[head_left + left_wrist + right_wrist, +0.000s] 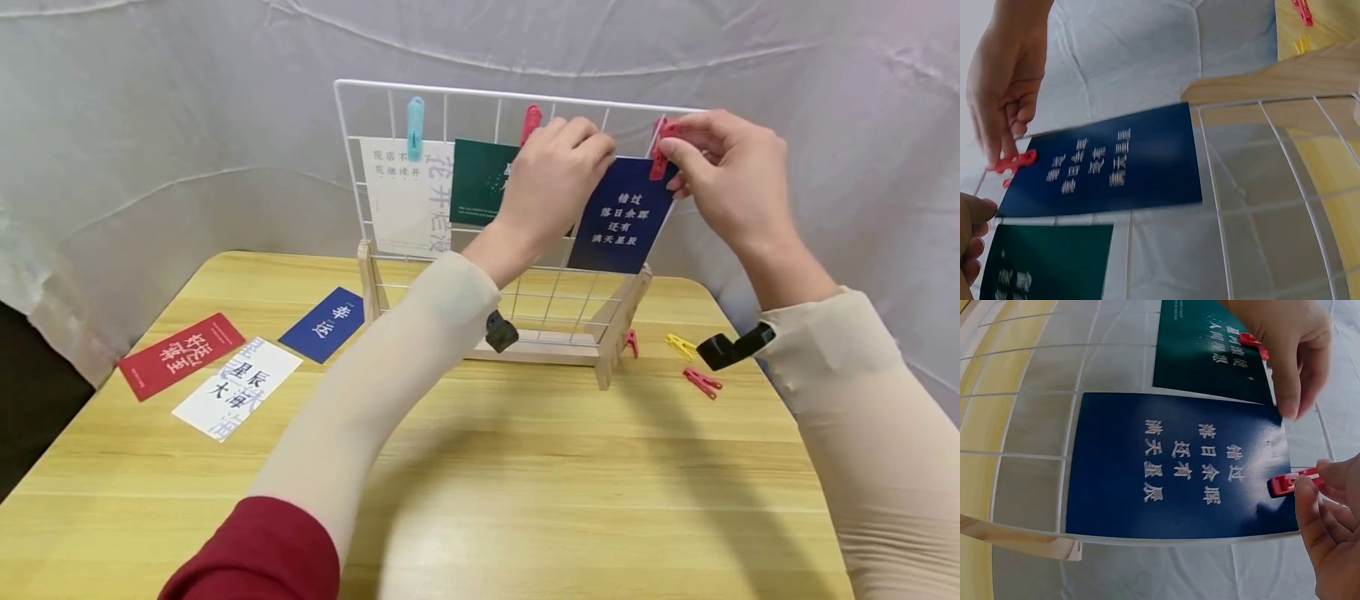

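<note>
A dark blue card (pixel 618 217) with white lettering lies against the white wire grid rack (pixel 551 308), at its right end. My right hand (pixel 738 179) pinches a red clothespin (pixel 1294 481) at the card's top edge, near the right corner. With thumb and fingers, my left hand (pixel 555 183) pinches the card's upper left corner, as the right wrist view shows. Left of it hangs a green card (pixel 1210 353) under another red clip (pixel 531 123). A white card (pixel 405 200) hangs farther left from a light blue clip (pixel 415 129).
On the table's left lie a red card (pixel 180 357), a white card (pixel 237 390) and a blue card (pixel 324 325). A yellow clip (pixel 681 347) and a red clip (pixel 702 383) lie right of the rack's wooden stand (pixel 622 325). White cloth (pixel 187 100) hangs behind.
</note>
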The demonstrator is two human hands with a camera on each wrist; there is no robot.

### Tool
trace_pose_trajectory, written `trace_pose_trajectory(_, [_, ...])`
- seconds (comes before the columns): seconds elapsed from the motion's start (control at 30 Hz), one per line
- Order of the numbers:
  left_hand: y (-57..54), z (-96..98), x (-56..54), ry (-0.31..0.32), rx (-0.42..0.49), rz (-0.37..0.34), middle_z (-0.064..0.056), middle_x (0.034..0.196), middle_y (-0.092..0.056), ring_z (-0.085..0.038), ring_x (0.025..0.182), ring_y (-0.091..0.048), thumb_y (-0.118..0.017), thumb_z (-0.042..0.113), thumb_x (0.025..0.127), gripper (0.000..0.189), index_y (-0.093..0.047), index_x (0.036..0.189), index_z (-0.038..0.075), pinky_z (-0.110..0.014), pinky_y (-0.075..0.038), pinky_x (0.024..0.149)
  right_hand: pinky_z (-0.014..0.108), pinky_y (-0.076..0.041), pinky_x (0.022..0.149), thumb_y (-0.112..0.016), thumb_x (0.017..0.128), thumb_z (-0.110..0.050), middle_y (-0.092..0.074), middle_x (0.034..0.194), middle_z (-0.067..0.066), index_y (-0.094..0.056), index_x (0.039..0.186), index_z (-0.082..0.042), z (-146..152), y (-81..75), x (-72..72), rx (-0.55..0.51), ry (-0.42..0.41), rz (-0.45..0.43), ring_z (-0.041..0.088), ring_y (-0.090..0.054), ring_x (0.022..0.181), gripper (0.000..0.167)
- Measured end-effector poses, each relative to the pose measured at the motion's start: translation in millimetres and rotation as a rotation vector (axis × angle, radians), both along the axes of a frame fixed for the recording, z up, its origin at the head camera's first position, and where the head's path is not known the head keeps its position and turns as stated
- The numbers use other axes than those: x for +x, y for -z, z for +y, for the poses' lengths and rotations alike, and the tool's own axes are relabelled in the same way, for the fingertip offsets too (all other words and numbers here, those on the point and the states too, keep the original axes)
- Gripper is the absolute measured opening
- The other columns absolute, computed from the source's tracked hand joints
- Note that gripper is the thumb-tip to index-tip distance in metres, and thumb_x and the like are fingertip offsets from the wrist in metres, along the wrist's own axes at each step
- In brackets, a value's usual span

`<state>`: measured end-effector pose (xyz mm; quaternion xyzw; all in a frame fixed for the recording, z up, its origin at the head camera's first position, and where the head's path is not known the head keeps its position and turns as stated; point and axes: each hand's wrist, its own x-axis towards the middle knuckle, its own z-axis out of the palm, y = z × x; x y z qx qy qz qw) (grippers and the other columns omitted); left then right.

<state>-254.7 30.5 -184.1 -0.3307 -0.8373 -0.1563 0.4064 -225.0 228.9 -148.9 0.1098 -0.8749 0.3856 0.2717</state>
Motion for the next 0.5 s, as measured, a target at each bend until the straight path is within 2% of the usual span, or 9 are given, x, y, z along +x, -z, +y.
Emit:
trace_pose_trajectory(0.1, [5.6,-10.2,0.9,0.007,0.021,0.088,0.001,0.107,-0.067,-0.018,0.099,-0.058,-0.049,0.024,0.104,0.027,-0.073,0.112,0.013,-0.026,-0.044,0.088,0.011,-0.048,0.057,-0.068,0.093,-0.026,-0.071,0.097,-0.006,-0.069,0.12,-0.008,2.0,4.1,1.3,0.028,0.027,0.023,0.007,-0.06,0.059,0.033])
trace_pose_trajectory(0.23, [12.6,-24.4,3.3,0.041,0.063,0.16,-0.001,0.104,-0.069,-0.02,0.1,-0.06,-0.049,0.023,0.104,0.028,-0.074,0.108,0.01,-0.028,-0.045,0.087,0.01,-0.048,0.058,-0.067,0.093,-0.026,-0.071,0.098,-0.006,-0.069,0.119,-0.009,5.1,9.6,2.8,0.024,0.047,0.049,0.006,-0.059,0.059,0.031])
trace_pose_trajectory(0.37, [18.0,-41.6,3.3,0.061,0.174,0.199,-0.004,0.103,-0.07,-0.022,0.101,-0.059,-0.055,0.022,0.101,0.024,-0.074,0.104,0.008,-0.03,-0.044,0.089,0.01,-0.048,0.057,-0.068,0.093,-0.024,-0.069,0.093,-0.011,-0.07,0.115,-0.007,7.4,14.5,5.5,0.0,0.053,0.084,0.006,-0.058,0.058,0.028])
trace_pose_trajectory(0.5, [22.4,-57.8,1.1,0.031,0.246,0.2,-0.006,0.104,-0.069,-0.025,0.104,-0.057,-0.057,0.023,0.101,0.024,-0.074,0.103,0.007,-0.034,-0.042,0.089,0.01,-0.048,0.058,-0.069,0.093,-0.022,-0.069,0.09,-0.009,-0.071,0.113,-0.005,9.8,19.2,8.4,-0.013,0.046,0.109,0.006,-0.058,0.058,0.027])
